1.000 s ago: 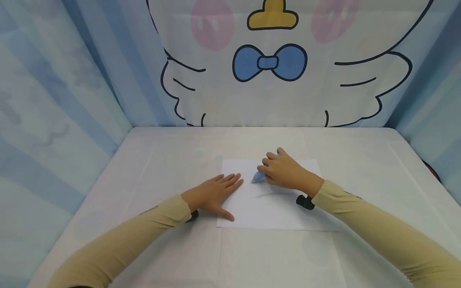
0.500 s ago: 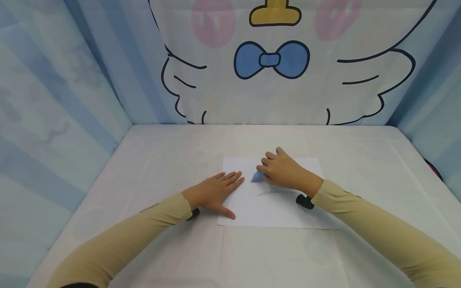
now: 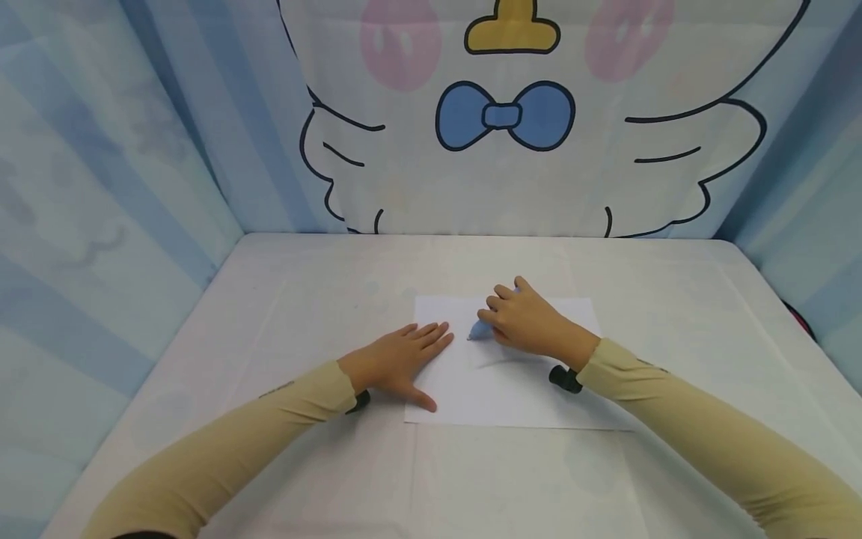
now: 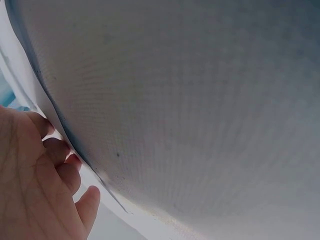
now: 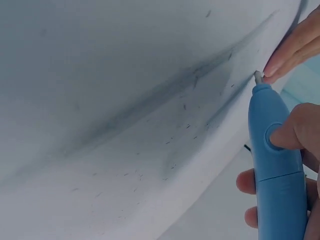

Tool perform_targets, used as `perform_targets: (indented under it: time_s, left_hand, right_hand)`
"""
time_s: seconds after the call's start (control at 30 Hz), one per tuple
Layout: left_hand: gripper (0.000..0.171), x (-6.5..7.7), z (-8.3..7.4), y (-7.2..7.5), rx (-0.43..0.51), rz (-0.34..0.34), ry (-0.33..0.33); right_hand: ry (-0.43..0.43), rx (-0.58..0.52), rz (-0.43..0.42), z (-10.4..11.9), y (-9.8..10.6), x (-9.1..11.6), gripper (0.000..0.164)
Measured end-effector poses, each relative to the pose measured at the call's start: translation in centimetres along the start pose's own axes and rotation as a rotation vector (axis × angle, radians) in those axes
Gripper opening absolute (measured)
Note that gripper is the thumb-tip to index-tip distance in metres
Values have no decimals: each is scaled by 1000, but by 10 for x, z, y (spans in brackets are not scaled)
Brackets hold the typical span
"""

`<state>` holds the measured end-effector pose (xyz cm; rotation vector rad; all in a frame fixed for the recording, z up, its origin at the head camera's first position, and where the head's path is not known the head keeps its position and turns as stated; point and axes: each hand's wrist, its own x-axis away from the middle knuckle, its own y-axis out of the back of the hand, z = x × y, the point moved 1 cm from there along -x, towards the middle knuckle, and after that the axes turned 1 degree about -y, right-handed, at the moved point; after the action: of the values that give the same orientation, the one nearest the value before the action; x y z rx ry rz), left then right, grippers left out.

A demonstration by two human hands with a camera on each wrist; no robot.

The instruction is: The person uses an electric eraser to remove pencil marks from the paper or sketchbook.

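A white sheet of paper (image 3: 518,404) lies on the table. My left hand (image 3: 397,364) rests on its left edge, fingers spread and thumb apart, holding nothing. My right hand (image 3: 535,323) grips a blue electric eraser (image 5: 275,165), its tip pointing left and down at the paper near the left fingertips. In the right wrist view the thumb (image 5: 295,130) presses the round button on the eraser's side, and the other fingers curl behind the body. Small dark crumbs (image 5: 185,127) are scattered over the sheet. In the left wrist view, the left fingers (image 4: 67,175) lie along the paper's edge.
A pale cloth covers the table (image 3: 323,269). Behind it hangs a curtain with a cartoon bow tie (image 3: 501,116), and blue-striped curtains (image 3: 101,187) close off the sides. Black wrist cameras (image 3: 564,379) sit under both wrists.
The head view shifts slightly. Both hands, the electric eraser and the paper keep nearly the same positions relative to one another.
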<state>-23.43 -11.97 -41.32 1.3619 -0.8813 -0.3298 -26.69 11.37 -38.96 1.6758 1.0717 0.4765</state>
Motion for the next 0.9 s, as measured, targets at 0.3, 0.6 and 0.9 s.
perform_targets:
  time_s: [0.3,0.6,0.9]
  left_hand:
    - [112,-1,1,-2,-6,3,5]
    - [112,-1,2,-1,1,-3,-13]
    - [113,-3,1,-2,-1,-6,-11]
  right_hand:
    - [-6,-13,5,-3,2,3,19]
    - [-2,-26,-2,-3,2,1,18]
    - [-1,-4,8,-6,3,4,19]
